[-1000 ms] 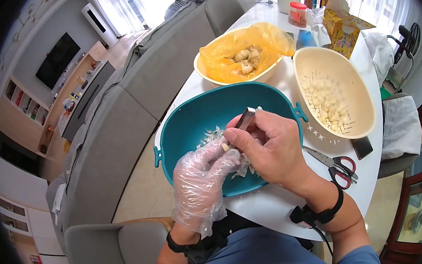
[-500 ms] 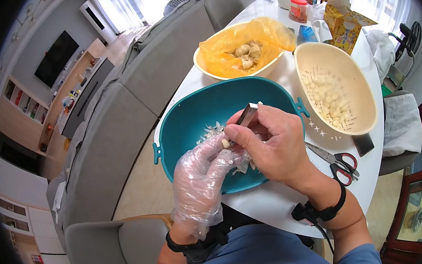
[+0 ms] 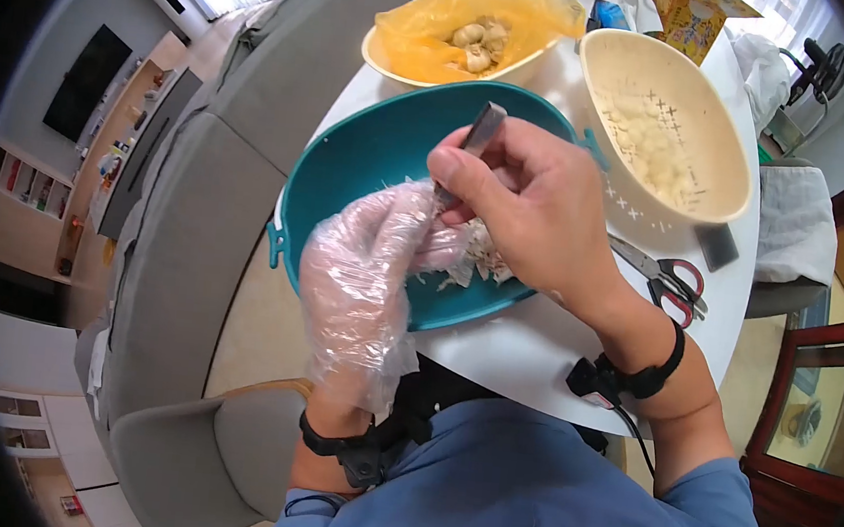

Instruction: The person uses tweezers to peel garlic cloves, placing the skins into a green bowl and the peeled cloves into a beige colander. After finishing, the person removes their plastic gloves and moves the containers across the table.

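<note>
My left hand (image 3: 356,268), in a clear plastic glove, is closed over the teal basin (image 3: 335,171). In the earlier frame a pale garlic clove showed between its fingertips; now the fingers mostly hide that spot. Pinched in my bare right hand (image 3: 538,198) is a flat metal-handled tool (image 3: 484,128), tilted, its lower end hidden at the left fingertips. Papery garlic skins (image 3: 483,254) lie in the basin beneath both hands. To the right, peeled garlic cloves (image 3: 648,148) fill part of a cream colander (image 3: 727,160).
Garlic bulbs (image 3: 478,48) sit in a yellow plastic bag (image 3: 412,32) in a cream bowl behind the basin. Scissors (image 3: 679,286) and a dark phone-like slab (image 3: 717,246) lie at right. A yellow box (image 3: 689,21) stands at the back. A grey chair (image 3: 194,454) is at left.
The view has tilted down, so the table's back edge is cut off. Both hands stay together over the basin; the clove seen between them is now hidden.
</note>
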Action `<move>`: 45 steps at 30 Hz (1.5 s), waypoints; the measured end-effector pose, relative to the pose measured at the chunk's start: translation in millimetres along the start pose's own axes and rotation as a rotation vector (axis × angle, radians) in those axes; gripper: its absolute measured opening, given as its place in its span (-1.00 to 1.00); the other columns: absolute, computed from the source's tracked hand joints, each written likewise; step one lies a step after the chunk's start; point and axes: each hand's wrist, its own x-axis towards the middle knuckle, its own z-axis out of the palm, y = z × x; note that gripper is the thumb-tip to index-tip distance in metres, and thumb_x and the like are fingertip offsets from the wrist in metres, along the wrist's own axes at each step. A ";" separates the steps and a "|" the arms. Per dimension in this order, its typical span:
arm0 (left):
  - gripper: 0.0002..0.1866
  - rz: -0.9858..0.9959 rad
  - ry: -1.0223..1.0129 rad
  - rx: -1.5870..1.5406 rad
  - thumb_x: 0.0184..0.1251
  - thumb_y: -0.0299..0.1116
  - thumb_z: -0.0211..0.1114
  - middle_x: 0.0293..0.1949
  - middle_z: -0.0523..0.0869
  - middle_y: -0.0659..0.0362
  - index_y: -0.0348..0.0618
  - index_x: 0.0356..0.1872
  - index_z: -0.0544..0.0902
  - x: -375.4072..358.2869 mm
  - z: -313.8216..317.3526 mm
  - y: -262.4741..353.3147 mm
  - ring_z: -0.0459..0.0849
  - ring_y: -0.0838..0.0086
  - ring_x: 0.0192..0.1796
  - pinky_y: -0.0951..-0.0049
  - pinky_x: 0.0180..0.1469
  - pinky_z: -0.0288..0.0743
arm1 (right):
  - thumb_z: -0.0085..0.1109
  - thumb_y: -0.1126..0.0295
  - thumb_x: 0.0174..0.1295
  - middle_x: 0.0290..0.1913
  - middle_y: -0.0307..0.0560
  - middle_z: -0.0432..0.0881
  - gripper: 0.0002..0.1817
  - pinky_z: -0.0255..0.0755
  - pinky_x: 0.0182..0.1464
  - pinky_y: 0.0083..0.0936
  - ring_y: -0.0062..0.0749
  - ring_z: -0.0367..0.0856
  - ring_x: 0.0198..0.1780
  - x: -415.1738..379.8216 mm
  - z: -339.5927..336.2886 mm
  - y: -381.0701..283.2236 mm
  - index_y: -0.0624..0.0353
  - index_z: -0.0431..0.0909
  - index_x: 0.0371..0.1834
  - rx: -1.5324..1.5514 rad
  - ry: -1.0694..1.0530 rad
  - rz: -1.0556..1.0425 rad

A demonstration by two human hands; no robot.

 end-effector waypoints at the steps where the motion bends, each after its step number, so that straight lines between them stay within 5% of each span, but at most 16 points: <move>1: -0.75 0.003 0.012 0.002 0.60 -0.43 0.35 -0.16 0.86 0.03 -0.46 0.07 0.75 0.2 0.4 -0.9 0.84 0.43 -0.22 0.49 -0.09 0.74 | 0.37 0.35 0.49 -0.29 -0.14 0.78 -0.76 0.67 -0.26 -0.64 -0.63 0.76 -0.32 0.9 -1.7 2.0 0.39 0.71 -0.09 -0.009 0.002 0.005; 4: -0.75 0.033 0.047 -0.027 0.60 -0.44 0.34 -0.16 0.86 0.01 -0.48 0.06 0.75 0.6 -1.7 -2.2 0.85 0.41 -0.22 0.47 -0.07 0.75 | 0.38 0.32 0.50 -0.27 -0.12 0.77 -0.72 0.72 -0.23 -0.59 -0.59 0.77 -0.29 5.7 -4.2 10.9 0.40 0.70 -0.04 0.011 0.013 -0.024; 6: -0.76 0.036 0.069 0.004 0.61 -0.45 0.32 -0.16 0.86 0.00 -0.49 0.06 0.74 -1.2 -2.0 1.5 0.85 0.41 -0.20 0.45 -0.05 0.77 | 0.41 0.29 0.42 -0.45 -0.13 0.79 -0.74 0.57 -0.36 -0.59 -0.61 0.75 -0.45 9.1 -4.8 14.6 0.34 0.74 -0.20 0.027 0.134 -0.077; 19: -0.78 0.187 0.116 0.284 0.49 -0.62 0.31 -0.19 0.88 0.02 -0.44 0.06 0.77 -14.0 4.1 4.5 0.86 0.43 -0.17 0.44 -0.08 0.72 | 0.46 0.32 0.44 -0.25 -0.12 0.81 -0.72 0.64 -0.13 -0.63 -0.66 0.74 -0.22 -9.9 8.7 -1.7 0.35 0.73 0.00 0.129 0.060 -0.047; 29: -0.83 0.381 0.142 0.502 0.47 -0.64 0.37 -0.21 0.86 0.05 -0.48 0.00 0.77 -9.8 1.3 -13.3 0.86 0.42 -0.20 0.43 -0.08 0.76 | 0.42 0.35 0.46 -0.24 -0.09 0.83 -0.74 0.65 -0.22 -0.63 -0.64 0.75 -0.27 -12.7 15.3 4.3 0.37 0.72 -0.01 0.169 0.033 -0.034; 36: -0.81 0.381 0.107 0.541 0.47 -0.64 0.36 -0.20 0.86 0.05 -0.50 0.02 0.77 -12.4 -1.4 -15.2 0.86 0.42 -0.18 0.43 -0.08 0.77 | 0.41 0.36 0.46 -0.29 -0.08 0.82 -0.76 0.64 -0.26 -0.61 -0.63 0.74 -0.32 -11.6 12.7 1.6 0.37 0.73 -0.06 0.137 0.030 -0.021; 45: -0.77 0.029 0.004 -0.034 0.57 -0.51 0.34 -0.08 0.84 0.00 -0.48 0.08 0.74 -10.8 3.6 7.3 0.85 0.39 -0.13 0.40 -0.02 0.74 | 0.43 0.36 0.44 -0.36 -0.11 0.80 -0.79 0.64 -0.23 -0.60 -0.63 0.73 -0.33 -8.7 9.1 0.0 0.34 0.75 -0.11 0.117 0.108 -0.038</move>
